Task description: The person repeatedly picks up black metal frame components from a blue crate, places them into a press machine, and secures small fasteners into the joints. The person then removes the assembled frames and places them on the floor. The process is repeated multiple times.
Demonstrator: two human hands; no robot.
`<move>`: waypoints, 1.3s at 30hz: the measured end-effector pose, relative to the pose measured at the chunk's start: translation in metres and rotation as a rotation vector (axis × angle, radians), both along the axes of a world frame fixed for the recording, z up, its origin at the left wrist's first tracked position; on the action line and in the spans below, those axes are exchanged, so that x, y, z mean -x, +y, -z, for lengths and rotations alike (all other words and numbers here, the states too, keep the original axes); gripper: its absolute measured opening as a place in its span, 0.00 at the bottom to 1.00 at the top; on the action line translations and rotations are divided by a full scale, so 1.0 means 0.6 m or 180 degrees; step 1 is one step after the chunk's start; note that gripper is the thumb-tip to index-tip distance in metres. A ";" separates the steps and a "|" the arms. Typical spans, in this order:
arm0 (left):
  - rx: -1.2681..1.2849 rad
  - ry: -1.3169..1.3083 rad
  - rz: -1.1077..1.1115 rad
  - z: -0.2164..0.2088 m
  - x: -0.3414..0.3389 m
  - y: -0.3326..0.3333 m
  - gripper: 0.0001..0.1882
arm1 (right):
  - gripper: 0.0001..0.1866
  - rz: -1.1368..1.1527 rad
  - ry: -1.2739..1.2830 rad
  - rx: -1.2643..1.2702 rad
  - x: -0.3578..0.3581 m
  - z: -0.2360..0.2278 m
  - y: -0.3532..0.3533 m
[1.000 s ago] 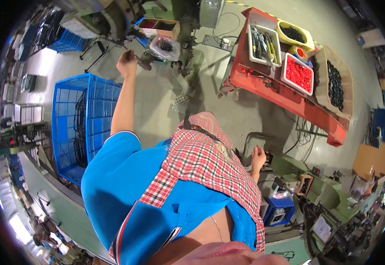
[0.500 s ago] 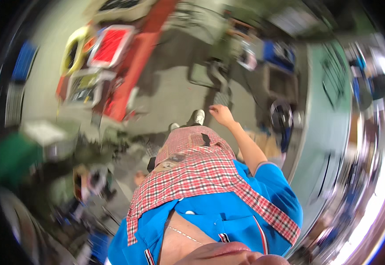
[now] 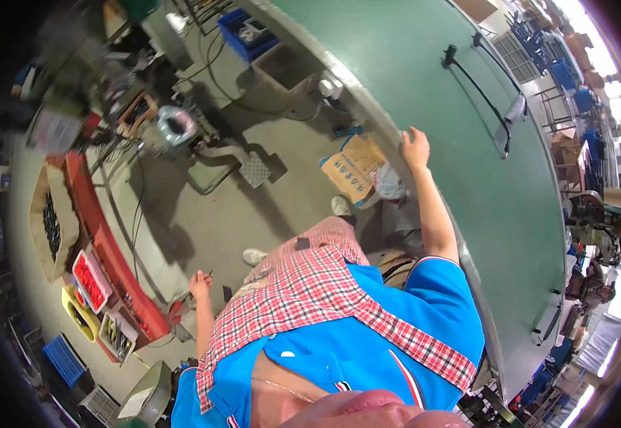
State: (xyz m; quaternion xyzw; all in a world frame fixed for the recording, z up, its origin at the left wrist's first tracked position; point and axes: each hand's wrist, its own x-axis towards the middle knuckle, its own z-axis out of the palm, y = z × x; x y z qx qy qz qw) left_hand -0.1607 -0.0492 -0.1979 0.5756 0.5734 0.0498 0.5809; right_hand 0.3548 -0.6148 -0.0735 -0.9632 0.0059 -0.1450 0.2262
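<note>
My right hand [image 3: 415, 148] is at the near edge of a green-topped table [image 3: 396, 57], fingers loosely bent and apart, holding nothing. Whether it touches the edge is hard to tell. On the tabletop beyond it lies a thin black bent rod [image 3: 478, 93] with a thicker end. Out to my left side, my left hand [image 3: 200, 284] hangs over the floor with curled fingers. A small dark tip shows at its fingertips, too small to name.
A metal foot pedal [image 3: 253, 171] stands on the floor ahead. Beside the table are a flattened printed brown sack [image 3: 353, 167], a blue bin [image 3: 248, 34] and a grey-brown bin [image 3: 285, 71]. Leftward, a red bench [image 3: 104, 235] stands by a tray of red parts [image 3: 91, 280].
I have turned to the right, so the green table now lies ahead and to my right. My right hand is now at its edge. My left hand shows more plainly, farther out from my body.
</note>
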 end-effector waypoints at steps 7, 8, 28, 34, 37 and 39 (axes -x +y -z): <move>-0.0291 0.1240 0.1946 -0.040 -0.130 -0.360 0.17 | 0.28 0.0249 -0.0741 0.1104 -0.312 0.051 -0.310; -0.0909 0.1516 0.2654 -0.011 -0.101 -0.371 0.18 | 0.29 0.0252 -0.0724 0.1255 -0.348 0.043 -0.339; 0.0000 0.0399 0.0854 -0.037 0.025 -0.735 0.15 | 0.23 -0.1679 -0.0405 0.1071 -0.333 -0.338 -0.327; -0.0522 0.0794 0.0538 0.003 0.195 -0.861 0.19 | 0.18 -0.4173 -0.0797 0.1684 -0.004 -0.497 -0.042; -0.0227 0.0835 -0.0239 -0.019 0.256 -0.897 0.18 | 0.20 -0.5716 -0.0893 0.2381 0.212 -0.476 0.099; -0.0358 0.0877 -0.0969 -0.012 0.288 -0.941 0.18 | 0.22 -0.6595 -0.0862 0.2540 0.335 -0.430 0.183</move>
